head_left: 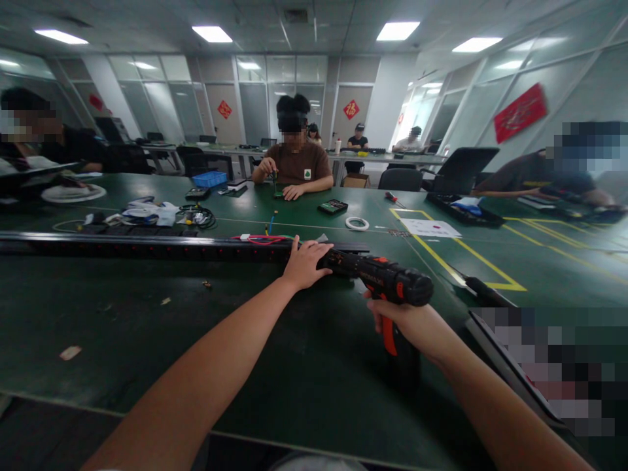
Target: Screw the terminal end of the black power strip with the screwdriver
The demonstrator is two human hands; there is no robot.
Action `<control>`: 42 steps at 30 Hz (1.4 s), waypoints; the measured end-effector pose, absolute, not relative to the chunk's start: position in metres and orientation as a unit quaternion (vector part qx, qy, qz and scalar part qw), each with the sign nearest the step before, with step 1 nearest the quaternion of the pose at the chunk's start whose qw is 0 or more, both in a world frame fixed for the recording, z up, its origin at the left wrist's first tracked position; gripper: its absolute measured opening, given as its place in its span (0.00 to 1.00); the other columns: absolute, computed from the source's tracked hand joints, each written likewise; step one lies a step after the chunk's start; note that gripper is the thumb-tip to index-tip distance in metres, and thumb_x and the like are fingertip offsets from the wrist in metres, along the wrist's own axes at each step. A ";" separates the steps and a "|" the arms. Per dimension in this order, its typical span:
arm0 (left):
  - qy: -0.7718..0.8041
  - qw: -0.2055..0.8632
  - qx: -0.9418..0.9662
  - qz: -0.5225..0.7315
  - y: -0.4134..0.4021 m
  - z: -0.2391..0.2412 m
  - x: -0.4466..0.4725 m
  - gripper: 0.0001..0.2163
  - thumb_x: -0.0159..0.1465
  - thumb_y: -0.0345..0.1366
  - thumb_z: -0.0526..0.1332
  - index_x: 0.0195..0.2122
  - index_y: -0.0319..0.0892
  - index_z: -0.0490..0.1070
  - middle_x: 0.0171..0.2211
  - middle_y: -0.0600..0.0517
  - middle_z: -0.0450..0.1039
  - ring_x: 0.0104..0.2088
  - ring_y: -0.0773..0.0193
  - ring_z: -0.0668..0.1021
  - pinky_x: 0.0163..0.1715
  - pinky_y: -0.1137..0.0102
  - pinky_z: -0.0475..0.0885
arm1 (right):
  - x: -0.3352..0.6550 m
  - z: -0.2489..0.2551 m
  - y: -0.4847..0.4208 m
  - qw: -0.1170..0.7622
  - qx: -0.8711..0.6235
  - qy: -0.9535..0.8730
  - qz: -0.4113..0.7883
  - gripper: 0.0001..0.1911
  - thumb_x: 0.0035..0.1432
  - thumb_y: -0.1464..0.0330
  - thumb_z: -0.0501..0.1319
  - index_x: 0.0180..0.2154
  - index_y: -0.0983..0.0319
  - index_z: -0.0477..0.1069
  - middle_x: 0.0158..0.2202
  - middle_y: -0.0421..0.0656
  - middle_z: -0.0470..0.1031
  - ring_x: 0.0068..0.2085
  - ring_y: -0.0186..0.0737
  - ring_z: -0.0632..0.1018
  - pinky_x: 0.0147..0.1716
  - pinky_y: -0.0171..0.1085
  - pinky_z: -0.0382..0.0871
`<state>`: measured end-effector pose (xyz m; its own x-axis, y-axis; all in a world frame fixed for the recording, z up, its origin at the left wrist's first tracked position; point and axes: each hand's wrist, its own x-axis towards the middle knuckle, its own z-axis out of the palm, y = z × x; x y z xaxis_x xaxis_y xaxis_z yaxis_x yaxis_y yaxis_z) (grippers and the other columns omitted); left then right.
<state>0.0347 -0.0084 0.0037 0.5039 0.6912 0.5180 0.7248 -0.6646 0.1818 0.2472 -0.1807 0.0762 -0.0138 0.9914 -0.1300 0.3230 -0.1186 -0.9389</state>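
Observation:
My right hand is wrapped round the grip of a black and orange cordless drill. The drill's nose points left, at the right end of a long black bar that lies across the table. On that end of the bar rests my left hand, fingers spread and stretched toward the front of the drill. The spot where the drill's tip meets the bar is partly hidden by this hand. Red wires with a white connector lie along the bar's far edge, and blue and yellow wires stick up behind them.
Beyond the bar lie a cable bundle, a white ring-shaped roll, a black tray and a red screwdriver. Small screws sit nearer me. A tool with a black handle lies right. Across the table works a person.

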 end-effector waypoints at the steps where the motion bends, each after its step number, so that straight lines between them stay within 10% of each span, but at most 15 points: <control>1: -0.409 0.029 -0.866 -0.285 -0.008 0.003 0.035 0.29 0.68 0.51 0.64 0.69 0.52 0.63 0.65 0.49 0.71 0.66 0.51 0.67 0.71 0.39 0.32 | 0.247 0.076 -0.180 0.370 -0.596 -0.552 0.451 0.14 0.51 0.61 0.66 0.40 0.60 0.73 0.22 0.36 0.74 0.26 0.42 0.78 0.30 0.40 0.72; 42: -0.407 0.023 -0.866 -0.289 -0.008 0.003 0.034 0.30 0.68 0.50 0.65 0.69 0.53 0.62 0.65 0.50 0.71 0.66 0.50 0.67 0.71 0.39 0.33 | 0.252 0.073 -0.179 0.326 -0.618 -0.583 0.415 0.11 0.56 0.59 0.63 0.29 0.59 0.73 0.24 0.41 0.76 0.29 0.45 0.78 0.32 0.42 0.72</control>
<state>0.0343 -0.0082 0.0030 0.5019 0.6912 0.5200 0.7178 -0.6683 0.1954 0.2523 -0.1787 0.0727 -0.0232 0.9910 -0.1317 0.4496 -0.1073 -0.8867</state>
